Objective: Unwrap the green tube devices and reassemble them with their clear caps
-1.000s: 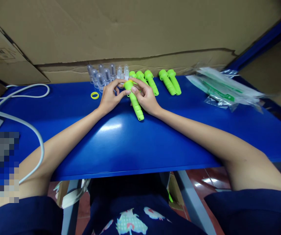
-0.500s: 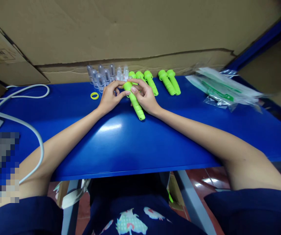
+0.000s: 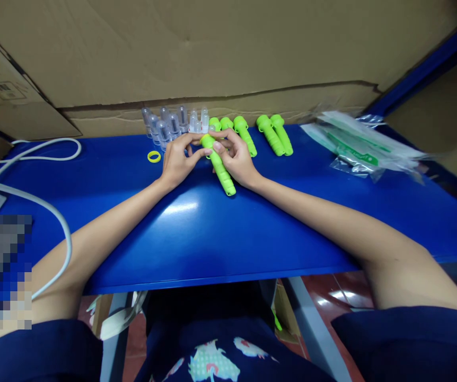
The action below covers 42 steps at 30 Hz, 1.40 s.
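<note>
Both hands grip one lime-green ribbed plastic handle [image 3: 222, 174], shaped like a small torch body, tilted with its narrow end toward me. My left hand [image 3: 179, 159] pinches the wide head from the left, where a yellow rim shows. From the right, my right hand [image 3: 237, 157] closes around the same head, thumb on top. A clear tip pokes up just beyond the fingers; what it belongs to is partly hidden. Left of my left hand lies a yellow ring [image 3: 154, 156]. Behind the hands are more lime-green handles [image 3: 246, 137], several in all.
Clear plastic tubes [image 3: 163, 130] stand in a cluster at the back left, with smaller clear pieces [image 3: 199, 123] beside them. Plastic bags with green print [image 3: 356, 148] lie at the right. A white cable [image 3: 53, 204] loops over the left side of the blue table [image 3: 212, 239]. Cardboard [image 3: 228, 53] walls the back.
Hardly anything differs. Both hands keep hold of the green handle in the same place, with only slight finger movement at its head.
</note>
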{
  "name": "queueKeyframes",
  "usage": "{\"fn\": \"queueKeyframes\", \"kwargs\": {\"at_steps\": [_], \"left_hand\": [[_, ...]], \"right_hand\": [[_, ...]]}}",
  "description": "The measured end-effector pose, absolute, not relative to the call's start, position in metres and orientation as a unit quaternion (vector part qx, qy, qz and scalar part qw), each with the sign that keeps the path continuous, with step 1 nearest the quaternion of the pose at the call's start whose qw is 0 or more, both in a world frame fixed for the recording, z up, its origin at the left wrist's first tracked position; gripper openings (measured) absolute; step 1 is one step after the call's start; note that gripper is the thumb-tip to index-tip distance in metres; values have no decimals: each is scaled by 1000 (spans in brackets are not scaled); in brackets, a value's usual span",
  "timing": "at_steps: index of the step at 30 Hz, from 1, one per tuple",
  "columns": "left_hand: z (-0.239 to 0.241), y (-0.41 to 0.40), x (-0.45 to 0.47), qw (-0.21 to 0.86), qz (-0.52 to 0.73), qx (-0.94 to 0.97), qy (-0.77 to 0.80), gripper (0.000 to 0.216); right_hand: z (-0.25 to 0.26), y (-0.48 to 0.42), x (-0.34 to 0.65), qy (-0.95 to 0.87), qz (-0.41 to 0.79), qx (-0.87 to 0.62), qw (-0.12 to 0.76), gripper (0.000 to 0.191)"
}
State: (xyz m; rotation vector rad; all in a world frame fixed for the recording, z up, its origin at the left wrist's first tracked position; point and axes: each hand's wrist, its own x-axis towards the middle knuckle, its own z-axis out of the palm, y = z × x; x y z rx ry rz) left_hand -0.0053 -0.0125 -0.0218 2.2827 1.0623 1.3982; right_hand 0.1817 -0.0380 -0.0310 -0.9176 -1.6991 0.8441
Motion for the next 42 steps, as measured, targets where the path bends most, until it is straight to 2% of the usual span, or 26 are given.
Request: {"fn": "queueKeyframes", "kwargs": {"at_steps": [12, 21, 35, 42], "left_hand": [[-23, -13, -6, 124, 487, 777, 379, 32], [-21, -14, -6, 119, 485, 780, 377, 35], [-25, -13, -6, 95, 499, 766, 394, 29], [-26, -15, -6, 76, 494, 758, 419, 29]], "right_hand": [[-30, -38, 182, -684, 359, -379, 510, 79], [-37, -32, 184, -686, 367, -384, 497, 83], [-33, -35, 180, -667, 360, -382, 529, 72], [-36, -33, 182, -684, 323, -388, 527, 73]]}}
